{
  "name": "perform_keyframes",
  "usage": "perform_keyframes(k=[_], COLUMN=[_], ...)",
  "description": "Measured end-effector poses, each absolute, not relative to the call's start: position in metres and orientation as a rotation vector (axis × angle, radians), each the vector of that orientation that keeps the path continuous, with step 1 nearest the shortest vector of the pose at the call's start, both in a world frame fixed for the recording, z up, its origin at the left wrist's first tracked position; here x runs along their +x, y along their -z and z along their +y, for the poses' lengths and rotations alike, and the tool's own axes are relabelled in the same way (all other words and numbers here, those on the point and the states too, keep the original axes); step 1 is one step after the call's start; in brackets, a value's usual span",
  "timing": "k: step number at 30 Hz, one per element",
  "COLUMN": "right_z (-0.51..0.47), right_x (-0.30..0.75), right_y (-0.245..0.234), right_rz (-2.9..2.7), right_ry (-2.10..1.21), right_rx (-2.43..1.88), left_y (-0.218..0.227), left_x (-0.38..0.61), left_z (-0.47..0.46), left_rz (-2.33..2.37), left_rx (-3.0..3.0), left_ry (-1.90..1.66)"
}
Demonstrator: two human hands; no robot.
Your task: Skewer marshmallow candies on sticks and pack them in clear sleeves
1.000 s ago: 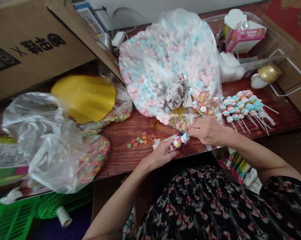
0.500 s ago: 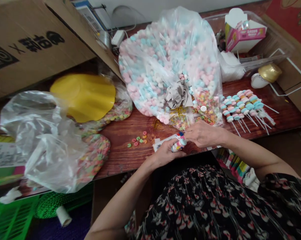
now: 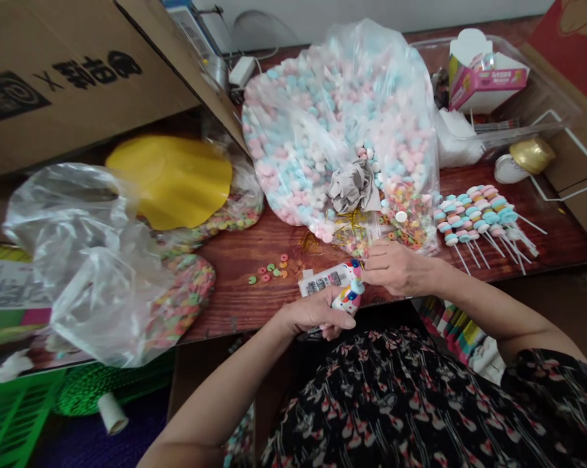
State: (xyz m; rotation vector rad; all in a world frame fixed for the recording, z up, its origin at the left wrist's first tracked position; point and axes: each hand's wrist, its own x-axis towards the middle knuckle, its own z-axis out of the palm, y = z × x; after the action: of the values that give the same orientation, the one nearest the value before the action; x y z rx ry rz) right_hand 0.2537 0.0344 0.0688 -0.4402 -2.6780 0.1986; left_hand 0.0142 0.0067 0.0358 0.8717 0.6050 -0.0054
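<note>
We log: tabletop (image 3: 234, 305) varnished wood, glossy, grain slightly rough. Bag (image 3: 337, 110) clear plastic, shiny, creased. Box (image 3: 78, 84) corrugated card, matt. White wrapper (image 3: 322, 284) smooth, glossy, prob. plastic. Gold roll (image 3: 532, 155) metallic foil, bright sheen. Sticks (image 3: 488, 247) smooth white plastic, approx.

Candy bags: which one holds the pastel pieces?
The large clear bag behind the hands, packed with pink, blue and white pieces; the bag of multicoloured rings at left holds brighter candy.

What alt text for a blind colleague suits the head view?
The left hand grips a pastel candy stick with a white printed label, right fingers at its top, on a reddish wooden table beside a clear plastic bag of pink-and-blue candies.
</note>
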Motion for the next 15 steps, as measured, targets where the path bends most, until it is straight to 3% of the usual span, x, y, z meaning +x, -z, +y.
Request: perform_keyframes(k=[7,15], right_z=[0.020,0.019], right_x=[0.245,0.245], right_y=[-0.067,-0.088], right_rz=[-2.798,-2.801], right_ry=[-0.190,-0.074], right_rx=[-0.459,-0.652], left_y=[-0.032,-0.029], left_x=[0.018,0.027], left_z=[0.009,0.015], left_rz=[0.720,0.961], left_rx=[1.055,1.773], left_ry=[0.041,-0.244])
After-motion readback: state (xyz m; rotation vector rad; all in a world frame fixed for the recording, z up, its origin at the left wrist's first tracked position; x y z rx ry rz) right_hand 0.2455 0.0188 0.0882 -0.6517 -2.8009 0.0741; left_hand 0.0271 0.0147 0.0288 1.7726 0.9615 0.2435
